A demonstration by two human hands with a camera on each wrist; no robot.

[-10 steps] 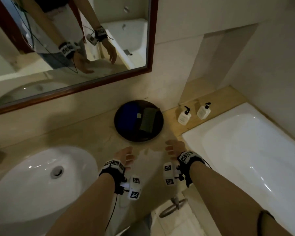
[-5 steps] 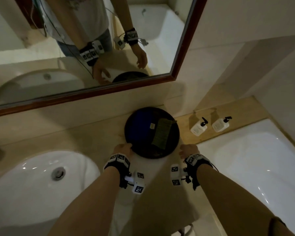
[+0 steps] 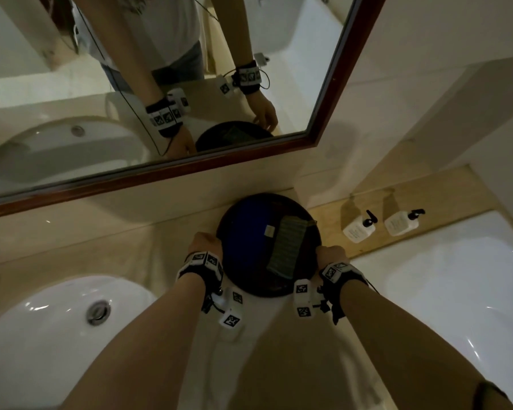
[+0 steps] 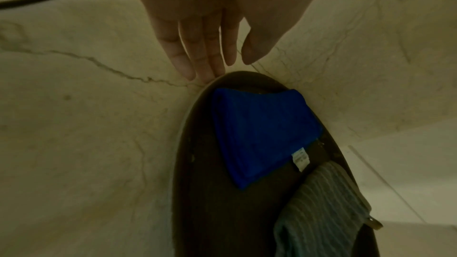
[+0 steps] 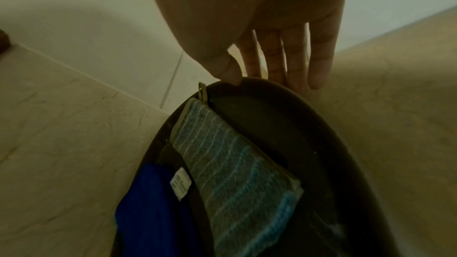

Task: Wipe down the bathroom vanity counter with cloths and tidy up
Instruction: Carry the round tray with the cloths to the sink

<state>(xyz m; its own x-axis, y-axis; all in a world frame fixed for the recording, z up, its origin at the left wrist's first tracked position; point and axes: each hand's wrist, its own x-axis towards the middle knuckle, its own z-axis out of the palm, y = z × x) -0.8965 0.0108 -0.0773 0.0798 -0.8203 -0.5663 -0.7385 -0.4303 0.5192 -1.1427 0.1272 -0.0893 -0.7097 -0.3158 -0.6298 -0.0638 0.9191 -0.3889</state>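
A round dark tray (image 3: pixel 268 291) sits on the beige marble counter (image 3: pixel 116 247) against the back wall. A folded blue cloth (image 3: pixel 243 232) and a grey-blue striped cloth (image 3: pixel 288 247) lie in it. My left hand (image 3: pixel 203 244) is at the tray's left edge. In the left wrist view its straight fingers (image 4: pixel 205 69) touch the tray's rim (image 4: pixel 197 202), with the thumb held off it. My right hand (image 3: pixel 330 255) is at the right edge. Its thumb (image 5: pixel 230 73) presses on the rim (image 5: pixel 284 124) and its fingers reach behind the rim.
A white sink (image 3: pixel 42 335) is set into the counter at the left. Two white pump bottles (image 3: pixel 359 230) (image 3: pixel 402 223) stand on a wooden ledge right of the tray, beside a white bathtub (image 3: pixel 442 291). A wood-framed mirror (image 3: pixel 160 176) hangs above the counter.
Both hands have moved forward from the counter's front to the tray's two sides. The right thumb now rests on the rim. The head view has come closer.
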